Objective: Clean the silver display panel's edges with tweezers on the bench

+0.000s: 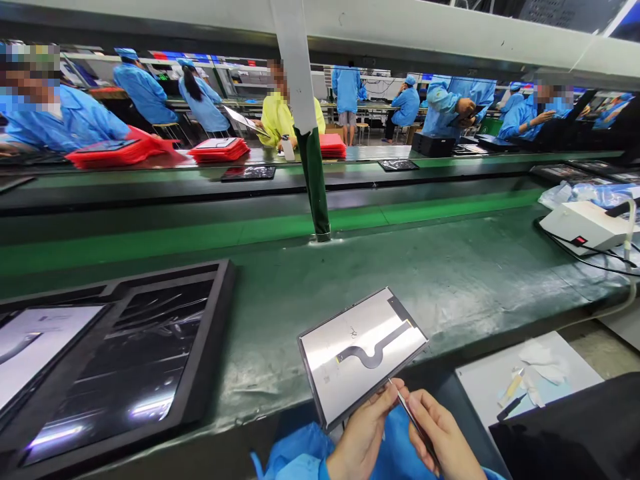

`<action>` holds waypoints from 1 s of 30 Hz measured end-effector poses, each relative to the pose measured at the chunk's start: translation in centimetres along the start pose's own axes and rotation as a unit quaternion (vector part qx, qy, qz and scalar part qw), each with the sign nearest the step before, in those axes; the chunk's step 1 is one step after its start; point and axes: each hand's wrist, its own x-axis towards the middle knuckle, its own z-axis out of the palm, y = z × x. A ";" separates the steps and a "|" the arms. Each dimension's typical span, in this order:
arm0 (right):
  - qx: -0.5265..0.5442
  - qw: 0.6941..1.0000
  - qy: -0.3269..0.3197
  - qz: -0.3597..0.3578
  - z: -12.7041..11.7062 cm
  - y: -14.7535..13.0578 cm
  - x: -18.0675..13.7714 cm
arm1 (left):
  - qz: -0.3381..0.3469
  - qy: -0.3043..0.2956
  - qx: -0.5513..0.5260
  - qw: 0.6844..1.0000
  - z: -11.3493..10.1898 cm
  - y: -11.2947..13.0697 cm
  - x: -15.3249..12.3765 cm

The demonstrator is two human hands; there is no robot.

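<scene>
A display panel (367,353) with a silvery back and a dark curved ribbon cable is tilted over the front edge of the green bench. My left hand (363,427) grips it by the near edge, fingers partly hidden beneath. Closed around a slim pointed tool with a dark handle (417,427), my right hand (440,430) is close beside the left. The tool's thin metal tip meets the panel's near edge; whether it is tweezers or a blade, I cannot tell.
A black foam tray (220,320) with glossy screens lies at left. A green post (315,187) rises mid-bench. At right are a white device (585,227) with cables and a low white board (575,360) carrying small tools. Several people in blue work across the line.
</scene>
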 end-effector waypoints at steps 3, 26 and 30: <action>-0.026 1.000 0.000 -0.013 0.0 0.3 -0.1 | -0.005 0.009 0.004 1.000 0.1 -0.1 0.1; 0.069 0.997 -0.025 0.040 0.2 -0.5 -0.1 | -0.004 -0.011 0.005 1.000 0.4 0.4 -0.1; 0.047 0.999 -0.020 0.005 0.4 -0.4 -0.3 | -0.007 -0.005 0.003 1.000 0.5 0.3 -0.1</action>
